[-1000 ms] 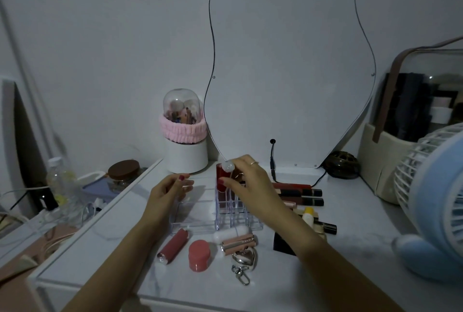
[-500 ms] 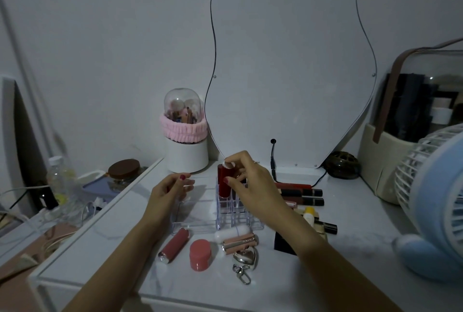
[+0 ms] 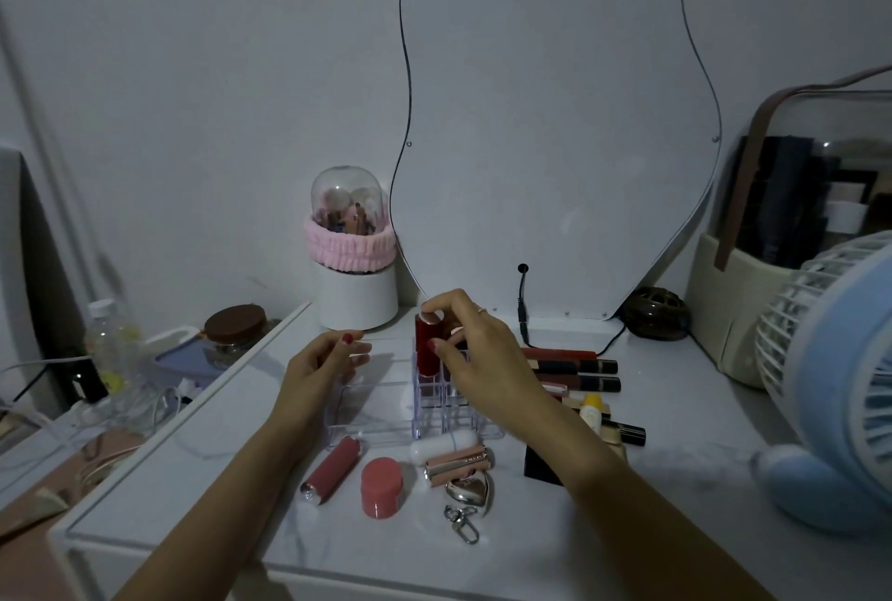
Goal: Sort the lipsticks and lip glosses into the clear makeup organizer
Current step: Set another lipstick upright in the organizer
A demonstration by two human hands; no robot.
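At far left, off the table edge: a plastic bottle (image 3: 107,335) and a brown-lidded jar (image 3: 234,325). On the white table (image 3: 202,470), at the far side, a white holder with a clear dome and pink band (image 3: 351,257). Left hand (image 3: 318,373) resting against the left wall of the clear makeup organizer (image 3: 386,412), fingers loosely curled, holding nothing. Near that, lying flat on the table: a mauve lipstick tube (image 3: 331,470), then a coral round pot (image 3: 382,487). In the organizer's far-left slot, standing upright, a dark red lipstick (image 3: 427,349), pinched at its top between thumb and forefinger of the right hand (image 3: 475,349). Just near of the organizer, a white capsule-shaped tube (image 3: 441,443), a rose-gold lipstick (image 3: 456,464) and a silver heart keychain (image 3: 468,494). Right of the organizer, a loose row of lip gloss tubes (image 3: 579,373) lying on their sides, partly hidden by the right wrist. At far right, a blue fan (image 3: 830,383) and a domed storage case (image 3: 791,233).
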